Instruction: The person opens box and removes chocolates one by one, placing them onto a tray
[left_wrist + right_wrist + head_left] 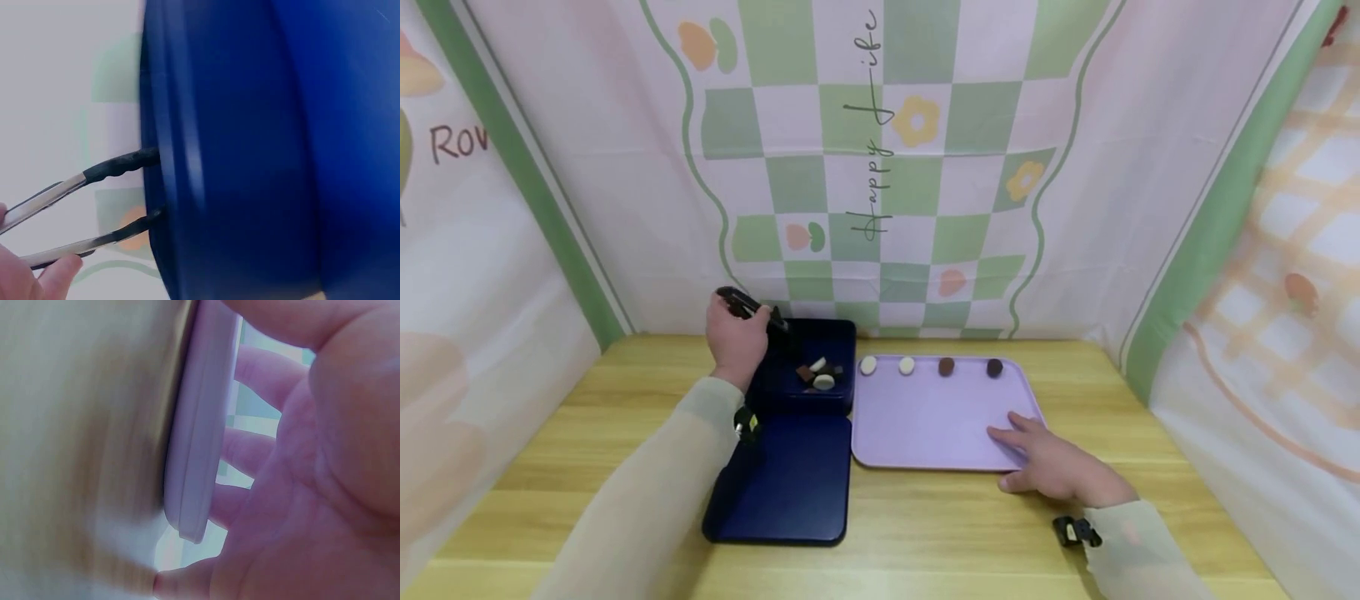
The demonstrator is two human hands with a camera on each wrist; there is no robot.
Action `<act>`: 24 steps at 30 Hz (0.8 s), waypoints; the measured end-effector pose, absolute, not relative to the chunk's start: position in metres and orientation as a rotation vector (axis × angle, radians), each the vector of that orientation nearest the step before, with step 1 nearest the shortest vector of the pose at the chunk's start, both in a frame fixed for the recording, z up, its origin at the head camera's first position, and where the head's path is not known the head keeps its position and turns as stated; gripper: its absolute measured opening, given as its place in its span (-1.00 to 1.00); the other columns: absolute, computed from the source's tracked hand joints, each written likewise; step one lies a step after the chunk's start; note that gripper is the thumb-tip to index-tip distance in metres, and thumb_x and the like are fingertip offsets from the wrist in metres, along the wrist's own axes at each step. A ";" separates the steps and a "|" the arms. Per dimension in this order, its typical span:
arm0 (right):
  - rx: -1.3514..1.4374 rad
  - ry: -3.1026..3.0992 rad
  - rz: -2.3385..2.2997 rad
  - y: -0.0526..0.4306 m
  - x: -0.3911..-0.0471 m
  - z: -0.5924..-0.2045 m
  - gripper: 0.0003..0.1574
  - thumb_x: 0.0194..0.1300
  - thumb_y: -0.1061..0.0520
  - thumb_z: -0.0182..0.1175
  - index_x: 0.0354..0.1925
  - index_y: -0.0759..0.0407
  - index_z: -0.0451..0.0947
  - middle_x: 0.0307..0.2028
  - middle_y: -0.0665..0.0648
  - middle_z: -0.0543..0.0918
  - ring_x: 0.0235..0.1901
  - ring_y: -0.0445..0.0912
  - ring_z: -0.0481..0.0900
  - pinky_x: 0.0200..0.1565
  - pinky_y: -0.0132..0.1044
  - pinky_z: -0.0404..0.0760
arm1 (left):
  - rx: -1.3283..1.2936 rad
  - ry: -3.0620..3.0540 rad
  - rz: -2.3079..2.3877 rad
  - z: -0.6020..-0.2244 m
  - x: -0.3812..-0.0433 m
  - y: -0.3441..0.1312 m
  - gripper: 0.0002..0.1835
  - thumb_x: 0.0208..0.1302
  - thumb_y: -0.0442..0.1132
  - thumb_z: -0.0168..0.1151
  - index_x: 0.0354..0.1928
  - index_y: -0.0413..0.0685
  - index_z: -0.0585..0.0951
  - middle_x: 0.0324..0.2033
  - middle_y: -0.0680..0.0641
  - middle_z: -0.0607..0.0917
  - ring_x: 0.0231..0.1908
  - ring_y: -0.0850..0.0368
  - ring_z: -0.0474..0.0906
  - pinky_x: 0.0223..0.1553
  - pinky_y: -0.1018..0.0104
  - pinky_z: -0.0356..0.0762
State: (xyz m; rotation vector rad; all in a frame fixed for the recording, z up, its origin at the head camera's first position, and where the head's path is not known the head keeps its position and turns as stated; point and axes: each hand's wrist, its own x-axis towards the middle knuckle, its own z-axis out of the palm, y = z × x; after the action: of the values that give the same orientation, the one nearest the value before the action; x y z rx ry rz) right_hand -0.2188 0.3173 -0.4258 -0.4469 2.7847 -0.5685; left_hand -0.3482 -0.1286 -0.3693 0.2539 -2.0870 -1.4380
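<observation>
My left hand (pixel 737 337) grips a pair of black-and-metal tongs (pixel 747 302) at the left of a dark blue box (pixel 842 400). In the left wrist view the arms of the tongs (pixel 53 195) stand apart, and their ends pass behind the box wall (pixel 244 150). Inside the box lie several small white, brown and dark pieces (pixel 823 382). My right hand (pixel 1052 467) spreads its fingers over the right front corner of a lilac tray (pixel 932 417). In the right wrist view the fingers (pixel 247 450) lie beyond the tray edge (pixel 197 444); whether they press it, I cannot tell.
Along the tray's far edge is a row of two white discs (pixel 907 366), a brown disc (pixel 946 367) and a dark disc (pixel 994 367). A dark blue lid (pixel 782 483) lies in front of the box. Patterned cloth (pixel 917 183) hangs behind the wooden table (pixel 925 533).
</observation>
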 end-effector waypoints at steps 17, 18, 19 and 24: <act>-0.450 2.788 -0.569 0.319 -0.221 -0.429 -0.02 0.13 -0.17 0.45 0.42 0.14 0.37 0.46 0.49 0.02 0.40 0.45 -0.06 0.30 0.36 0.03 | 0.472 -1.555 -2.073 -0.350 -0.346 -0.149 -0.49 0.19 -0.38 0.39 0.09 0.02 0.35 -0.07 -0.06 0.51 -0.38 0.07 0.53 -0.46 0.35 0.56; -0.448 2.787 -0.572 0.319 -0.221 -0.429 -0.02 0.13 -0.17 0.45 0.41 0.14 0.37 0.46 0.49 0.02 0.40 0.45 -0.07 0.30 0.36 0.02 | 0.454 -1.535 -2.089 -0.348 -0.346 -0.147 -0.50 0.17 -0.39 0.40 0.04 0.02 0.35 -0.11 -0.06 0.51 -0.43 0.07 0.52 -0.53 0.35 0.55; -0.449 2.786 -0.573 0.319 -0.221 -0.429 -0.02 0.13 -0.17 0.45 0.41 0.14 0.37 0.46 0.50 0.02 0.40 0.46 -0.07 0.30 0.36 0.02 | 0.434 -1.525 -2.097 -0.346 -0.346 -0.145 -0.52 0.16 -0.39 0.41 0.01 0.01 0.36 -0.14 -0.07 0.51 -0.47 0.06 0.51 -0.56 0.33 0.55; -0.458 2.790 -0.579 0.318 -0.220 -0.428 -0.02 0.14 -0.15 0.45 0.41 0.17 0.37 0.45 0.51 0.03 0.40 0.47 -0.06 0.29 0.37 0.02 | 0.352 -1.590 -2.073 -0.333 -0.339 -0.128 -0.54 0.14 -0.30 0.48 -0.06 -0.03 0.37 -0.19 -0.08 0.48 -0.40 0.03 0.54 -0.40 0.18 0.66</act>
State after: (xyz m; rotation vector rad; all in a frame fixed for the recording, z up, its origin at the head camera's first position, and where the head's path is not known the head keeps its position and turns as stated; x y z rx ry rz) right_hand -0.2203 0.3185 -0.4282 -0.4582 2.7895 -0.5795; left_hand -0.3390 -0.1284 -0.3334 0.3522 -1.5904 -2.0725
